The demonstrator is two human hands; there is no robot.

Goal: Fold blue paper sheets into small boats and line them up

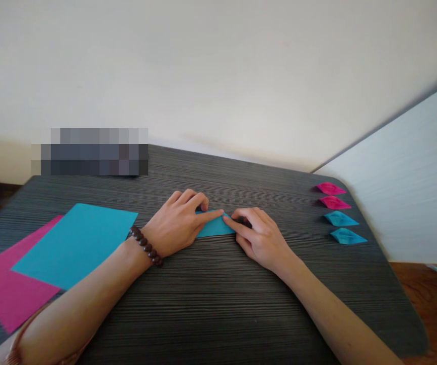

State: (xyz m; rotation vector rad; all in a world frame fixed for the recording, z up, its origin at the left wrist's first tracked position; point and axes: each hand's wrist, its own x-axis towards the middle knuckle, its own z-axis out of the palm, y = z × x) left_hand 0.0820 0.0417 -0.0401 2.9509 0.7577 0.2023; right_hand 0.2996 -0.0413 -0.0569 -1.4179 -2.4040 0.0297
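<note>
A small folded piece of blue paper (215, 225) lies flat on the dark table between my two hands. My left hand (180, 220), with a dark bead bracelet (146, 246) at its wrist, reaches over the paper's left part and presses along its top edge with a stretched index finger; its other fingers are curled. From the right, my right hand (259, 235) holds the paper's right end, its index fingertip on the upper edge close to the left fingertip. The right thumb sits low by the paper's right corner. Part of the paper is hidden under the left hand.
A flat blue sheet (77, 243) overlaps a pink sheet (16, 299) on the left. Along the right edge stand two pink folded boats (330, 188) and two blue folded boats (342, 219). A blurred-out item (93, 154) is at the back left. Behind the table (218, 314) rises a wall (218, 76).
</note>
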